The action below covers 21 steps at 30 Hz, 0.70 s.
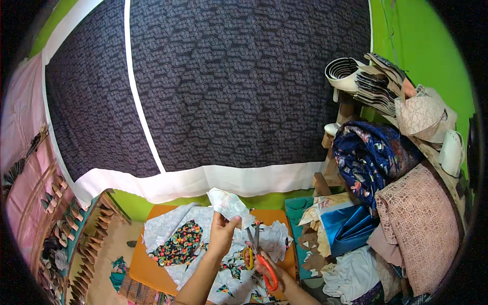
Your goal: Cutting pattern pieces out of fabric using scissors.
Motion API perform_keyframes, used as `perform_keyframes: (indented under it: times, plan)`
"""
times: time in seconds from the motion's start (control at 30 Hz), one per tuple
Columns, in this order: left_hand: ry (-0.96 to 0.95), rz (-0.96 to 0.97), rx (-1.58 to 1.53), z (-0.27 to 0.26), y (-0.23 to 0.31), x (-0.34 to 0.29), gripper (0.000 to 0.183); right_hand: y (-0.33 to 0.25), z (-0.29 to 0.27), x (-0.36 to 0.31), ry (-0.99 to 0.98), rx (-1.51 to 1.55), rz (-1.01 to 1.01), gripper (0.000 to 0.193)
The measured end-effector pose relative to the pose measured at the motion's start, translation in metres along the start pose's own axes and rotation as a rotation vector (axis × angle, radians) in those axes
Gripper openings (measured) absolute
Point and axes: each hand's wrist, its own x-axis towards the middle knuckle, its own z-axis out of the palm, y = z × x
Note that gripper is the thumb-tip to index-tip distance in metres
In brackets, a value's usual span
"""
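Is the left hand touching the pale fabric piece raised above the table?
Touching: the head view shows the left hand pinching the pale fabric piece near its lower edge, fingers overlapping the cloth.

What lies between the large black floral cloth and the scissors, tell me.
In the head view, the left forearm crosses that stretch; between it and the scissors lie pale fabric and smaller black floral scraps.

A dark patterned curtain with white edging hung against a lime-green wall. Navy floral cloth, glossy blue fabric and a pink lace-patterned sheet crowded the right side, while pointed brown pieces lined the left.
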Motion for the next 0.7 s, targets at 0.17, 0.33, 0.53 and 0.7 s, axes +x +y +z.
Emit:
perform_keyframes:
  times: [0.17, 0.33, 0.53, 0.7]
  plan:
    - [-0.078, 0.044, 0.245, 0.006, 0.011, -0.007, 0.048, -0.026, 0.007, 0.025, -0.018, -0.027, -0.038, 0.051]
    - [-0.103, 0.089, 0.349, 0.007, 0.012, -0.015, 0.051, -0.008, -0.003, 0.006, -0.022, -0.044, -0.065, 0.052]
    - [-0.175, -0.005, 0.338, 0.001, 0.014, -0.020, 0.054, -0.026, 0.006, 0.029, -0.006, -0.066, -0.098, 0.052]
    - [-0.177, 0.059, 0.371, 0.009, 0.024, -0.025, 0.058, -0.013, -0.007, 0.010, -0.001, -0.090, -0.120, 0.053]
